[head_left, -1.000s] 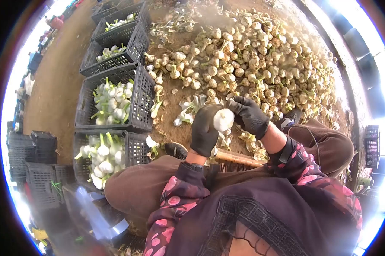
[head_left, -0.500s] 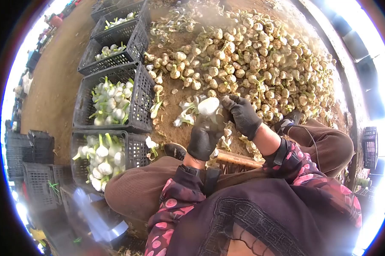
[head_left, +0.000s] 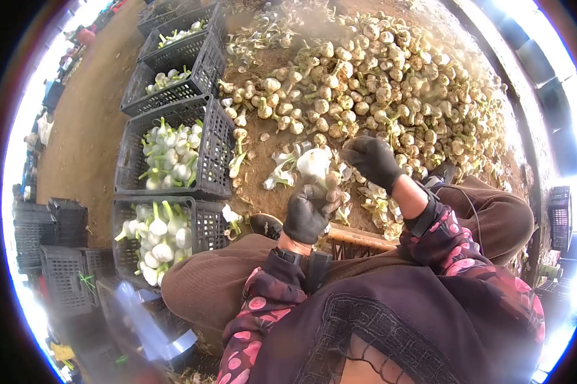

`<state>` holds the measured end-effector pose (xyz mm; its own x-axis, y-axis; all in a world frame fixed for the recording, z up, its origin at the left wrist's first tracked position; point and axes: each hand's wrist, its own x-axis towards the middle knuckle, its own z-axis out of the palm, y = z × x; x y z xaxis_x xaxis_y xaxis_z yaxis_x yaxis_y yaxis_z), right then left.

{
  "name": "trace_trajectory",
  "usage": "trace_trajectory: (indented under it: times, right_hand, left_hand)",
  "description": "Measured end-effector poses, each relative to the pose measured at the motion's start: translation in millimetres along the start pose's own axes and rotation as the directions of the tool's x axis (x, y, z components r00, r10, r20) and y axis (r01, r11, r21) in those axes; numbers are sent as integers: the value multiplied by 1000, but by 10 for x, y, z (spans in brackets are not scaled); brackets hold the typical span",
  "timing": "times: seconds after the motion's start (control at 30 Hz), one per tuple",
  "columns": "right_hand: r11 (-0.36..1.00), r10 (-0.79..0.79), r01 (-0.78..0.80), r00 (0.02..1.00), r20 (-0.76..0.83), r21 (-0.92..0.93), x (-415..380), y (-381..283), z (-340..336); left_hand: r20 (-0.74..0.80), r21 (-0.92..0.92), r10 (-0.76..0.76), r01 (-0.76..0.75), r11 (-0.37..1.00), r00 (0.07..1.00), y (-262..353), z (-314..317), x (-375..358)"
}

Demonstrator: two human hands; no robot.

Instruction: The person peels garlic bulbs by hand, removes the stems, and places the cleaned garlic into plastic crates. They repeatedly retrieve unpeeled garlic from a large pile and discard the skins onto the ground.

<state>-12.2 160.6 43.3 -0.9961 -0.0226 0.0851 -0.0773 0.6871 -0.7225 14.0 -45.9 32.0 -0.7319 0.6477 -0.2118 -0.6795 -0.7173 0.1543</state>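
My left hand, in a dark glove, is closed around a white garlic bulb by its lower part. The bulb's bare white top faces up, while its stem end is hidden by the fingers. To the right and a little higher is my right hand, also gloved and apart from the bulb. Its fingers are curled together, and whatever may be between them cannot be made out. Loose garlic skins lie on the ground just beyond and beside the left hand.
A big heap of unpeeled garlic covers the ground ahead. Along the left stand black crates of white garlic, including a near crate and a farther crate. A wooden-topped stool or rack shows between my knees.
My right hand has moved away from the garlic bulb, a little right and up. The left hand still holds the bulb in nearly the same place.
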Motion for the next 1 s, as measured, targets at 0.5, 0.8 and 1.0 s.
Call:
trace_trajectory:
  times: [0.5, 0.8, 1.0]
  right_hand:
    - [973, -177, 192, 977, -117, 130, -10, -375, 107]
    - [993, -115, 116, 990, -82, 7, -34, -460, 109]
    - [710, 405, -320, 914, 8, 627, 68, -47, 147]
  left_hand:
    - [-98, 741, 264, -107, 663, 959, -26, 240, -2]
    - [-69, 662, 270, -159, 732, 960, -60, 162, 29]
    - [-93, 456, 224, -159, 876, 970, -131, -30, 84]
